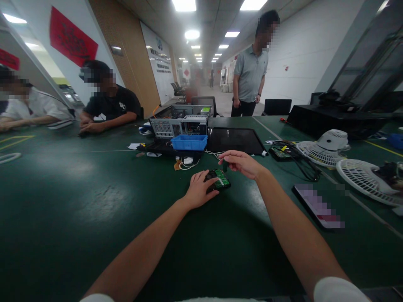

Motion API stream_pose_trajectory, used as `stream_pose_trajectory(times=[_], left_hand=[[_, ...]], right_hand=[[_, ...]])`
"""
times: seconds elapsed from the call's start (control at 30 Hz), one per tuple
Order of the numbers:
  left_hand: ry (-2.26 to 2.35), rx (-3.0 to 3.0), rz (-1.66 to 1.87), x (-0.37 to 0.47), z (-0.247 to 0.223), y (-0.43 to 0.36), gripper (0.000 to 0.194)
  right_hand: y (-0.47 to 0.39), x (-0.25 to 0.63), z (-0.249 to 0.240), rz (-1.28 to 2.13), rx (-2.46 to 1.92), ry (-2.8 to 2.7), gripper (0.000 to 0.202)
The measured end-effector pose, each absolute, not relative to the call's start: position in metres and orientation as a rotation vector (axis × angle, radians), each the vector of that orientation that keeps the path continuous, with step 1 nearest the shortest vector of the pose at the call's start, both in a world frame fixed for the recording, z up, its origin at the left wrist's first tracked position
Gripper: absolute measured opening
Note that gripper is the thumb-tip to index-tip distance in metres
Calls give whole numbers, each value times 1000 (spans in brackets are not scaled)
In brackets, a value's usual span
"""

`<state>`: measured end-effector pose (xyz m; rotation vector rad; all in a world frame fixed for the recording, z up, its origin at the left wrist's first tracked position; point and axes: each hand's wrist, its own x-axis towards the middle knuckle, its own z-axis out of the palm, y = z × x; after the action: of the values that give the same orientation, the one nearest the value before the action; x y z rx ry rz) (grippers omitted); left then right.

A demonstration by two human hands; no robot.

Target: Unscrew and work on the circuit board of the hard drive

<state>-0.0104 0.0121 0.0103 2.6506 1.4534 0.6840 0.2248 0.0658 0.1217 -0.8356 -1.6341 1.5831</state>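
Observation:
A black hard drive (222, 179) lies on the green table in front of me, its green circuit board facing up. My left hand (199, 189) rests over its left part, with the thumb along the near side and the fingers across the far side. Above the board's far right corner is my right hand (241, 163), its thumb and fingers pinched on a short dark screwdriver (224, 166) held upright. The screwdriver's tip is too small and dark to make out, so I cannot tell whether it touches the board.
A blue bin (189, 142) stands before an open computer case (179, 121). Right of it lies a black flat panel (236, 140). Black cables (304, 165), white fan parts (323, 149) and a phone (317, 207) lie at right. Two people sit at left; another person (251, 77) stands beyond the table.

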Motion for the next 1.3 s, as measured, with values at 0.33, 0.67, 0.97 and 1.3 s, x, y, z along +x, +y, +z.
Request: stream_pose_trajectory(times=[0.33,0.67,0.97,1.3], left_hand=[[1467,2639,673,-10,8,14,56],[1464,2654,673,-11,10,12,55],[1439,2623,677,-11,13,12,55],[1455,2645,670,-10,9,13,55]], right_hand=[[68,225,120,1610,-842,-1598,27],[66,226,122,1625,-873,-1554,25],[73,226,118,1482,-952,-1552,22],[71,223,116,1528,-957,-1550,21]])
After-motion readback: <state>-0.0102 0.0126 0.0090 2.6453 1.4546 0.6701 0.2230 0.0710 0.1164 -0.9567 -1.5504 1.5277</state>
